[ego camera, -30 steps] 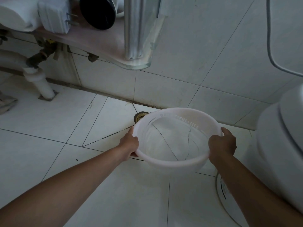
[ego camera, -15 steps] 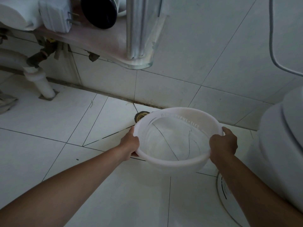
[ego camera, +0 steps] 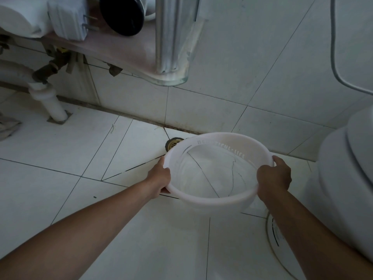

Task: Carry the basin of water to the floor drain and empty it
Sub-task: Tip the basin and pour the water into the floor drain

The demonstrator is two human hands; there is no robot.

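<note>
A white translucent plastic basin (ego camera: 218,203) hangs level above the tiled floor, with clear water in it through which the floor's tile joints show. My left hand (ego camera: 160,179) grips its left rim, thumb on top. My right hand (ego camera: 274,176) grips the right rim, fingers curled over the edge. A brass floor drain (ego camera: 172,144) sits at the foot of the wall, just beyond the basin's far left rim and partly hidden by it.
A white toilet (ego camera: 347,178) stands close on the right. A glass shelf (ego camera: 129,51) with a metal post juts out above the drain. A white waste pipe (ego camera: 50,102) enters the floor at the left. A cable (ego camera: 335,57) hangs on the wall.
The basin and both hands stay almost where they were; the view has shifted only slightly.
</note>
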